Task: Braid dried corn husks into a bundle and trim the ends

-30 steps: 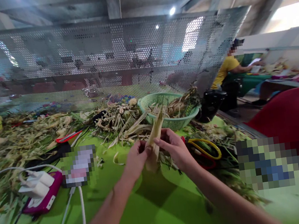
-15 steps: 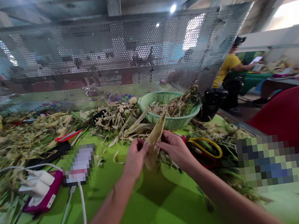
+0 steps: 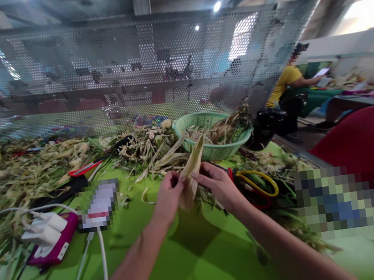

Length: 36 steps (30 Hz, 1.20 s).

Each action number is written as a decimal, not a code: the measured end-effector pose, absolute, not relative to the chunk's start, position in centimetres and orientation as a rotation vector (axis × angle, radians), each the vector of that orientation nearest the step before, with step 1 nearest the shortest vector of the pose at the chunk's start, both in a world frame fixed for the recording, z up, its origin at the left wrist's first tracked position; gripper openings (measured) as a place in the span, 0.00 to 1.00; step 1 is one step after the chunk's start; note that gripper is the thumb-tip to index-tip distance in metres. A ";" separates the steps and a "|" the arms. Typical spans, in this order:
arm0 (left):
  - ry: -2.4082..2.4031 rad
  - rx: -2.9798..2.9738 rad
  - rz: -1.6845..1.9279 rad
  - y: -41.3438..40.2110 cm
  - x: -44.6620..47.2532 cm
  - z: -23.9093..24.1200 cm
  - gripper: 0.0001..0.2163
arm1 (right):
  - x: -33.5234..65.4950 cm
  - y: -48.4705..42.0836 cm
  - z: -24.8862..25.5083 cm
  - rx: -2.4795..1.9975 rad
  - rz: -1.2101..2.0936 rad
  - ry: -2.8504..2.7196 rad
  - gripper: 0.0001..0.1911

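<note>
A pale, dry corn husk (image 3: 194, 159) stands tilted above the green table (image 3: 155, 268), its pointed tip up and to the right. My left hand (image 3: 168, 196) pinches its left edge between thumb and fingers. On the other edge, my right hand (image 3: 218, 185) is closed, its thumb lying against the front of the husk. The fingertips behind the husk are hidden. Just beyond the hands sits a light green plastic basket (image 3: 225, 153) holding dried husks. Yellow-handled scissors (image 3: 260, 183) lie right of my right hand, partly among plant scraps.
Dry husks (image 3: 36, 171) heap along the left and back. A phone (image 3: 100, 202) with a cable and a purple power strip (image 3: 55, 249) with white plugs lie left. A red cutter (image 3: 83, 168) rests behind them. A perforated metal panel (image 3: 113, 76) stands behind; a person in yellow (image 3: 288, 83) sits right.
My right thumb has shifted slightly left and up over the husk, and the husk's tip has moved a little left. Both hands keep their hold.
</note>
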State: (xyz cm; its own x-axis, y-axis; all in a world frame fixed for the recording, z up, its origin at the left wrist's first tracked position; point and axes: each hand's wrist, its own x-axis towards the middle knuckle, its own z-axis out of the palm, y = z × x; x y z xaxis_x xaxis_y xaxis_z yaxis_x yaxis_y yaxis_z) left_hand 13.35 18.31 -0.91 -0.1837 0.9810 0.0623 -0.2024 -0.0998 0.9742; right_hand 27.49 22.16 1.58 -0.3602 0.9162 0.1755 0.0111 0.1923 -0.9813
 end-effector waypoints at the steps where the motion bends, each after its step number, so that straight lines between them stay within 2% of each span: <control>1: 1.170 1.048 1.461 18.2 13.3 -0.8 0.11 | 27.5 22.2 1.5 -0.909 1.262 -1.620 0.12; 4: 1.248 1.126 1.374 18.1 13.3 -0.5 0.09 | 27.5 22.2 1.3 -0.942 1.151 -1.743 0.13; 8: 1.294 1.229 1.480 18.3 13.3 -0.7 0.07 | 27.6 22.6 0.7 -0.983 1.078 -1.731 0.13; 19: 1.319 1.108 1.555 18.7 13.2 -1.3 0.08 | 27.2 22.7 0.5 -0.869 1.410 -1.556 0.12; 26: 1.369 1.214 1.527 18.6 13.1 -1.0 0.06 | 27.3 22.7 0.4 -0.989 1.353 -1.646 0.10; 30: 1.346 1.335 1.353 18.9 13.1 -2.0 0.06 | 28.2 23.8 -0.2 -1.032 1.113 -1.813 0.14; 34: 1.516 1.316 1.187 19.2 13.1 -2.6 0.04 | 28.1 23.1 2.1 -1.336 0.345 -1.774 0.25; 36: 1.500 1.257 1.192 19.3 13.5 -2.0 0.05 | 26.8 21.8 3.9 -1.318 0.134 -1.769 0.22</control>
